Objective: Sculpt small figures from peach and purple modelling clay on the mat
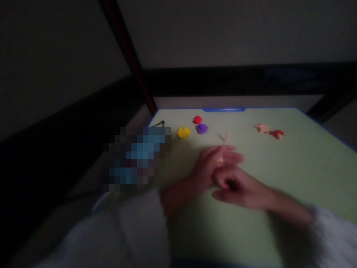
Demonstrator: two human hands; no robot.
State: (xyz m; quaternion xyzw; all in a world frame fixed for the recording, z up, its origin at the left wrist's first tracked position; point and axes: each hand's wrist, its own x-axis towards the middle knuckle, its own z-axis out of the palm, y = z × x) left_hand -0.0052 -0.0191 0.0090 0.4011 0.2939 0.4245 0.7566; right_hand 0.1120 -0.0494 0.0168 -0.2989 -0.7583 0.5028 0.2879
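My left hand (208, 167) is above the board, fingers stretched out to the right and slightly blurred. A small peach piece of modelling clay (220, 159) shows between its thumb and fingers. My right hand (241, 188) is close against the left one, its fingers curled inward and its thumb below them. Whatever the right fingers might hold is hidden. Just beyond my hands, a thin peach stick of clay (227, 137) is on the board.
The pale board (292, 178) has a blue edge. Yellow (184, 132), purple (202, 128) and red clay lumps (198, 119) lie at the back. At right are a peach star-like shape (262, 128) and a red-and-peach piece (278, 134). A pixelated blue object (142, 152) is at left.
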